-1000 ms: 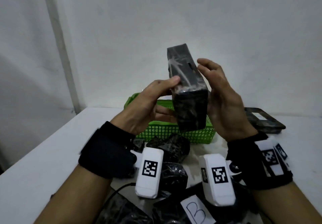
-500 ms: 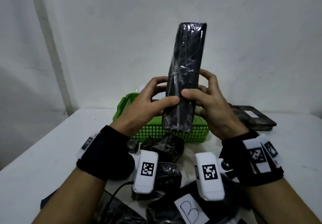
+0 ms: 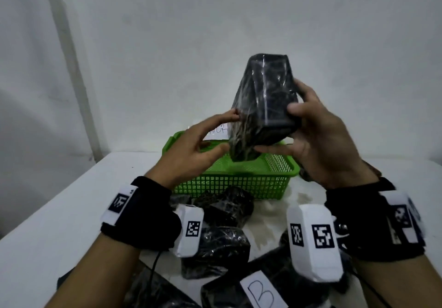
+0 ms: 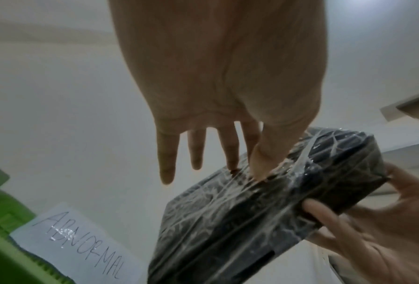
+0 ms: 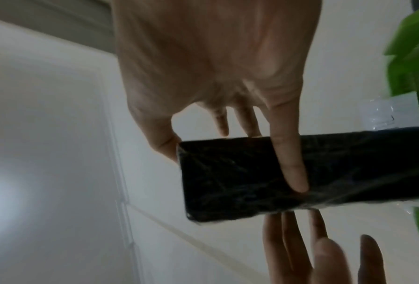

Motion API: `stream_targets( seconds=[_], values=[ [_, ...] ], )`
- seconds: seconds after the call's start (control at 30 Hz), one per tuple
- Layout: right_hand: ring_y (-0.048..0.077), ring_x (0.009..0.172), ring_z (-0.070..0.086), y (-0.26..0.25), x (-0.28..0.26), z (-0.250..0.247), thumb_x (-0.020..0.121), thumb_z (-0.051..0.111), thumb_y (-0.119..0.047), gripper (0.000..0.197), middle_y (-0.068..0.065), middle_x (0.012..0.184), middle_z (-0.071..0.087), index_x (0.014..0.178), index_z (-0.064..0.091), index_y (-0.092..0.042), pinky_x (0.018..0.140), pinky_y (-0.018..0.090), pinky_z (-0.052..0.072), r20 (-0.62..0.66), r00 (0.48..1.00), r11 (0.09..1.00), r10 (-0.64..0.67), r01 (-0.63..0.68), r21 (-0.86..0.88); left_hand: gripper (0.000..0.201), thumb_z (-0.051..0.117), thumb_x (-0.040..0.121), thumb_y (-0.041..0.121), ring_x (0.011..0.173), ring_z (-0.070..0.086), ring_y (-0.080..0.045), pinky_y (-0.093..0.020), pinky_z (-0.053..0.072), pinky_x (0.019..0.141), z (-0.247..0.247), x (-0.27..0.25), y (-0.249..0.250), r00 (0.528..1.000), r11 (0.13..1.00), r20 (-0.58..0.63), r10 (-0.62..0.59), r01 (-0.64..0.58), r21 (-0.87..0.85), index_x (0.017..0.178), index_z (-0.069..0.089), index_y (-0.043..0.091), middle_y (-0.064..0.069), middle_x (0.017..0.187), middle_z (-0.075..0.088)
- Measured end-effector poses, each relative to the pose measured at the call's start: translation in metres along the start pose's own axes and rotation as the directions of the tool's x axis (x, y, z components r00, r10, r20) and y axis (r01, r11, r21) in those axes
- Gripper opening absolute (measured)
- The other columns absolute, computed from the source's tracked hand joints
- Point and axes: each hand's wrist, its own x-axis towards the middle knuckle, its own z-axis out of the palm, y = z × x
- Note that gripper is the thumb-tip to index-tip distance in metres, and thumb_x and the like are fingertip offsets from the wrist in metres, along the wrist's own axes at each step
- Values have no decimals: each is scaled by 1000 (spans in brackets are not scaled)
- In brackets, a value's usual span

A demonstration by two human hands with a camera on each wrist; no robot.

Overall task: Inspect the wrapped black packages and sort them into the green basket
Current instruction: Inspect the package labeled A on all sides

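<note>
Compared with half a second earlier, when it stood upright on end, the wrapped black package (image 3: 263,106) now leans, top tilted toward the upper right of the frame, held above the green basket (image 3: 229,180) at frame centre. Right hand (image 3: 323,140) grips the package: thumb curled over its near face, fingers behind. Left hand (image 3: 198,149) has nearly straight fingers, with only the tips touching the package's left edge. Judged from its sharp corners and flat faces, the package is rigid; the clear film wrap looks slick and wrinkled. Grasp across the narrow faces near mid-length, avoiding loose film. Further black packages (image 3: 224,207) lie on the table (image 3: 47,212) at lower centre
</note>
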Motion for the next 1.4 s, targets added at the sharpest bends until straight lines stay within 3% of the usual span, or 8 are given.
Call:
stream_targets(
  seconds=[0.13,0.4,0.57,0.67,0.87,1.03,1.23,1.4],
  values=[
    [33,123,64,6,0,9,77,62,-16,76,9,143,56,147,44,-42,80,54,61,104,990,987,-90,103,-124,39,52,96,32,135,50,-9,-49,51,102,12,1,11,995,939,2,-97,92,-332,135,47,34,15,151,48],
    [9,97,70,20,0,17,79,61,-6,61,1,126,58,134,50,-29,78,46,62,6,961,936,-276,270,-228,40,47,96,52,128,57,-21,-36,57,79,11,5,13,978,867,-43,-204,160,-472,130,56,32,10,148,50],
    [27,137,51,25,-3,14,74,73,-10,69,-6,149,47,134,49,-33,107,61,46,252,932,903,-261,328,-279,71,36,85,79,101,71,-38,-50,59,78,0,5,25,924,723,50,-379,330,-607,132,60,32,-2,134,63],
    [26,138,49,24,-2,18,79,71,-22,55,0,147,54,131,53,-25,106,54,44,316,936,940,-153,236,-244,58,43,94,64,93,74,-26,-46,59,78,-4,1,32,936,736,52,-348,307,-603,131,59,21,2,111,74],
    [16,135,50,19,3,12,66,63,-73,77,-17,145,49,139,47,-53,104,55,45,-23,999,971,46,-50,-234,69,80,71,35,113,67,-24,-44,60,80,-3,1,18,973,835,-34,-228,177,-521,132,46,36,5,143,51],
    [19,110,71,28,5,9,74,76,-48,76,-7,123,72,141,46,-32,93,54,55,-13,997,953,73,-74,-292,91,87,64,32,126,59,-23,-49,48,107,1,-1,17,988,932,113,-105,138,-336,141,39,40,13,153,40],
    [12,104,73,31,3,9,58,90,-38,94,0,126,66,138,40,-39,87,36,60,-72,987,924,-144,108,-368,48,59,89,43,120,64,-19,-36,52,89,5,1,25,986,876,83,-146,168,-452,134,50,35,11,140,57],
    [-4,124,56,31,1,1,58,96,-39,120,-20,140,50,152,20,-42,98,18,49,191,955,727,-228,298,-619,55,34,90,62,103,71,-23,-39,57,81,-4,2,38,980,819,-4,-198,164,-550,135,53,35,5,135,64]
  ],
)
